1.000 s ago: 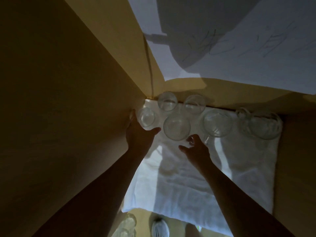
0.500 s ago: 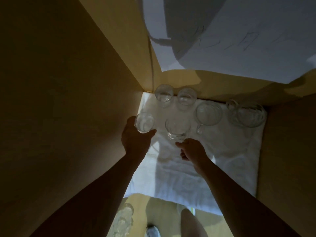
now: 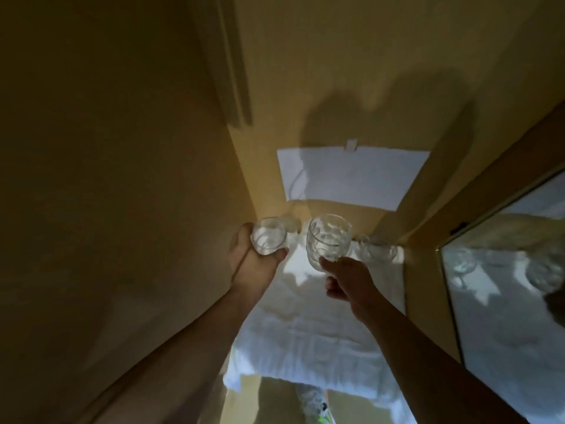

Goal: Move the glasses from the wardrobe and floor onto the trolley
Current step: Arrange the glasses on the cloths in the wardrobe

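You are looking down into a dim wooden wardrobe [image 3: 122,179], with both of your bare arms reaching in from the bottom of the view. Your left hand [image 3: 253,264] grips a small round glass [image 3: 269,237], fingers curled under and around its bowl, close to the wardrobe's left wall. Your right hand [image 3: 345,280] pinches a taller patterned glass [image 3: 328,237] low down, near its base, with the fingers curled; the exact finger placement is hidden by the hand itself. Both glasses appear to be held above the white cloth [image 3: 305,332] that lines the shelf, roughly upright, close together but apart.

Behind your right hand, at least one more glass [image 3: 377,250] sits on the cloth near the back corner; it is blurred, so the count is uncertain. A white sheet of paper [image 3: 351,175] is taped to the back panel. To the right, a mirrored door [image 3: 504,286] reflects the cloth and glassware.

The step in hand looks like the lift-out: two glasses are picked up and not yet carried away. The trolley is not in view. The next move probably calls for drawing both arms back out, keeping the glasses from knocking each other or the door, then turning to find the trolley and setting them down upright.
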The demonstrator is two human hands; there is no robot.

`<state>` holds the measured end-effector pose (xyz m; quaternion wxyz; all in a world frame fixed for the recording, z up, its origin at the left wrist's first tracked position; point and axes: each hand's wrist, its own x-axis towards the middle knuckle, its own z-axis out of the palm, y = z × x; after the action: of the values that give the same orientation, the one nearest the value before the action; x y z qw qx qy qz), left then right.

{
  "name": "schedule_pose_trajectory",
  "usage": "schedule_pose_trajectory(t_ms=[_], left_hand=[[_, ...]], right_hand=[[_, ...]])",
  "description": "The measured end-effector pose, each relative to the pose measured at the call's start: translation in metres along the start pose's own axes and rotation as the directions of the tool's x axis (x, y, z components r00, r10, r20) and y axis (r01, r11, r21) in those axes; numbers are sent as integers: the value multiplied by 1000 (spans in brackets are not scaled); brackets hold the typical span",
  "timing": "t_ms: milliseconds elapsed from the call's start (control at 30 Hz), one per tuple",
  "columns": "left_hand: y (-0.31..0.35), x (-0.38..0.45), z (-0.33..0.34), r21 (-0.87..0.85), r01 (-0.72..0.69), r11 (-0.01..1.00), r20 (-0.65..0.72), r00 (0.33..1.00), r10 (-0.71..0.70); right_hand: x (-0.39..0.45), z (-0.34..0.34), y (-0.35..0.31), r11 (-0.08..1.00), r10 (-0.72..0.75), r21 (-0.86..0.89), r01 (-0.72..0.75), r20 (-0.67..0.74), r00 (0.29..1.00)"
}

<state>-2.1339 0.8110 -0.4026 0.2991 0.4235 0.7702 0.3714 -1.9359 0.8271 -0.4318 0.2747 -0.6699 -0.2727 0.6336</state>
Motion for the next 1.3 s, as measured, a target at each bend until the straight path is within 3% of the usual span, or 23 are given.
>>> schedule_pose_trajectory(t_ms=[233,400,533,767,933,1100,1300], left_hand=[[110,-31,-59,-136,-204,970,-41,979,200],[176,-61,-98,-257,-325,910,-110,946,306],[215,-86,-129,-318,-419,851,-153,908,390],[255,-136,-174,-472,-523,709,-168,844,510],[256,-168,-195,-607,-470,641,-62,832,552],[242,-204,-200,-648,-419,636,4,833,553],[230,-242,-202,-622,-399,673,61,833,550]], right_hand=[[-96,-24,-85,966,-257,-31,256,-27,966],[-171,-40,-124,872,-487,-90,482,-50,872],[-227,-47,-150,819,-571,-146,555,-115,813],[-314,-59,-163,732,-680,-237,639,-189,709],[-367,-66,-146,704,-710,-279,653,-260,655],[-406,-70,-115,694,-715,-406,594,-295,634],[-432,-79,-82,706,-703,-376,600,-275,656]])
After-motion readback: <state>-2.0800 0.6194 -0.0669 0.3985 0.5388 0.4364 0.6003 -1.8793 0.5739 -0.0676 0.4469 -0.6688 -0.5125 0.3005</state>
